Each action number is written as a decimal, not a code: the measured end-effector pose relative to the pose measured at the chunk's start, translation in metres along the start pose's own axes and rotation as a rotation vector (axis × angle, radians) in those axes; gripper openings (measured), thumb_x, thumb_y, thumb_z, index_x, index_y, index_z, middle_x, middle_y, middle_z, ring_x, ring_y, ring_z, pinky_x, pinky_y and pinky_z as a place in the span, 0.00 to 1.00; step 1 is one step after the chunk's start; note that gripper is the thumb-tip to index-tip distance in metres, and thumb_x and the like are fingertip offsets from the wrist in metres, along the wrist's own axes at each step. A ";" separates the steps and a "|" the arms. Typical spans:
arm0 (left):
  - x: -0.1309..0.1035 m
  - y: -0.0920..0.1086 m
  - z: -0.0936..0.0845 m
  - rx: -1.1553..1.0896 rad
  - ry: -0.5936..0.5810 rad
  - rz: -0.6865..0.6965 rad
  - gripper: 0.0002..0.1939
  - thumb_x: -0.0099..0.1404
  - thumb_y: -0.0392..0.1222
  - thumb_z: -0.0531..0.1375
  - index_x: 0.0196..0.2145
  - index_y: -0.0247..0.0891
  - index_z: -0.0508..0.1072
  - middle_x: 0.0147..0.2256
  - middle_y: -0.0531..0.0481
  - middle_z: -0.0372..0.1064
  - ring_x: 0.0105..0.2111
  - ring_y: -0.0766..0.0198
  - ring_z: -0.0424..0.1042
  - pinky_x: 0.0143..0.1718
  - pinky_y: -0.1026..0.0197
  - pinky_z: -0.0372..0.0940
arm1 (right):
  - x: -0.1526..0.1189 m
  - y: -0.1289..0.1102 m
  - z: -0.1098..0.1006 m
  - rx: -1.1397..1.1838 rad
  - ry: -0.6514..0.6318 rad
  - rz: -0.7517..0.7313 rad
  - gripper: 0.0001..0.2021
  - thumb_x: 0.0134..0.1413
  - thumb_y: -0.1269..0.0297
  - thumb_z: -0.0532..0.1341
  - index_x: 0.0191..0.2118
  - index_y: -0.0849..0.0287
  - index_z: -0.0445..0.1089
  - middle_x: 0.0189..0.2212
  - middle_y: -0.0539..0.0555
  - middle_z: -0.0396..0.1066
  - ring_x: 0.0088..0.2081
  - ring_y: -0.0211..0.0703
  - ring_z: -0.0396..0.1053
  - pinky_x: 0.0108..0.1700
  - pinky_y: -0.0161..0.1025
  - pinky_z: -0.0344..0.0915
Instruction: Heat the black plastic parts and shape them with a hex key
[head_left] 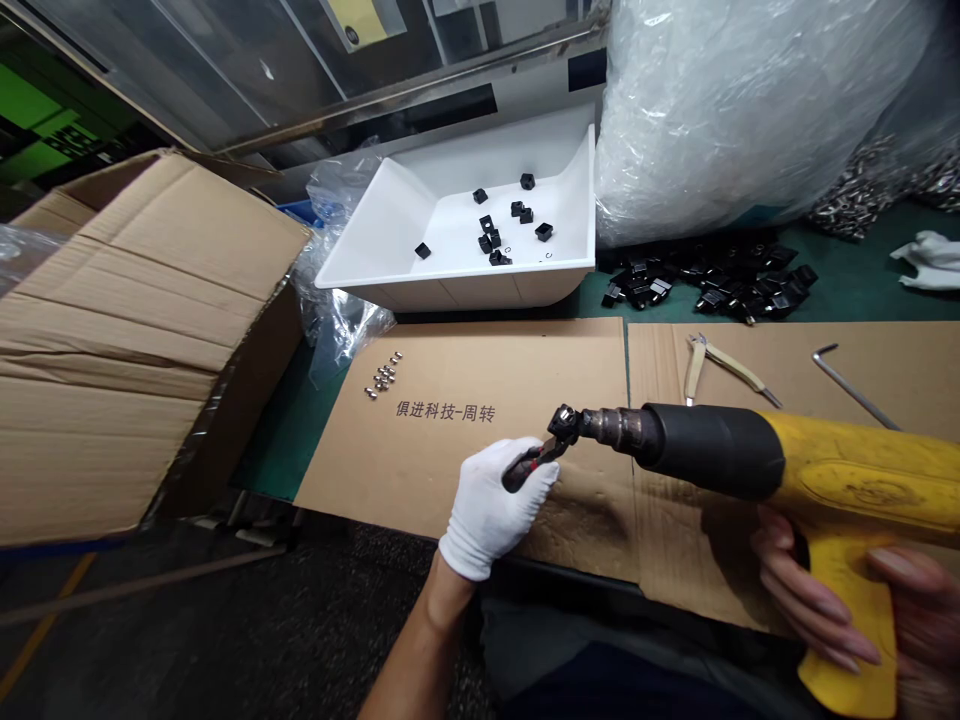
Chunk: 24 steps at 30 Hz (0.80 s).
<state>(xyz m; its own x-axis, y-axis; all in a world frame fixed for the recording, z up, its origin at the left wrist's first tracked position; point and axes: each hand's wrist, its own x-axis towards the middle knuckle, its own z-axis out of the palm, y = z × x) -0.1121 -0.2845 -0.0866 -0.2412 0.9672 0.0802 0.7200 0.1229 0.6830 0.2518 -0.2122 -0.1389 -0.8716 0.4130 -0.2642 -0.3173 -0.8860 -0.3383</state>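
My left hand (487,505), in a white glove, is closed around the dark handles of a pair of pliers (520,468) with red marks. A small black part (564,422) sits at the jaws of the pliers, above the cardboard. My bare right hand (832,590) grips the yellow handle of a heat gun (847,480). The stepped metal nozzle (621,428) points left, and its tip is right beside the black part; whether they touch I cannot tell.
A white tub (457,285) with several black parts stands behind the cardboard sheet (420,480). Small metal pins (383,377) lie at left. Cutters (724,368), a hex key (855,385) and a pile of black parts (712,280) lie at right. A carton (135,350) borders the left.
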 end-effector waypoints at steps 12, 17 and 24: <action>0.000 -0.001 0.001 0.005 0.001 -0.005 0.14 0.70 0.52 0.61 0.44 0.41 0.79 0.42 0.46 0.81 0.41 0.56 0.80 0.45 0.57 0.71 | 0.001 -0.001 0.001 -0.008 -0.004 -0.011 0.24 0.59 0.46 0.58 0.52 0.56 0.72 0.29 0.54 0.65 0.20 0.33 0.54 0.23 0.37 0.55; 0.000 -0.002 0.001 0.005 0.001 -0.003 0.13 0.71 0.51 0.61 0.44 0.41 0.79 0.43 0.46 0.81 0.41 0.57 0.80 0.45 0.58 0.71 | 0.000 -0.002 -0.005 -0.045 -0.004 0.015 0.24 0.59 0.45 0.59 0.52 0.56 0.71 0.30 0.54 0.65 0.20 0.34 0.56 0.23 0.37 0.57; 0.000 0.001 0.001 -0.007 -0.006 -0.003 0.14 0.70 0.51 0.61 0.44 0.39 0.79 0.43 0.46 0.81 0.42 0.57 0.79 0.46 0.59 0.70 | -0.004 -0.002 -0.004 -0.036 0.003 0.027 0.22 0.58 0.45 0.59 0.51 0.54 0.70 0.29 0.53 0.65 0.20 0.34 0.56 0.23 0.36 0.58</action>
<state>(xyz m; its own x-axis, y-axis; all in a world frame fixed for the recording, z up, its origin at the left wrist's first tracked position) -0.1109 -0.2844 -0.0864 -0.2391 0.9682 0.0741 0.7147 0.1238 0.6884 0.2573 -0.2113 -0.1405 -0.8785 0.3900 -0.2760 -0.2804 -0.8886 -0.3630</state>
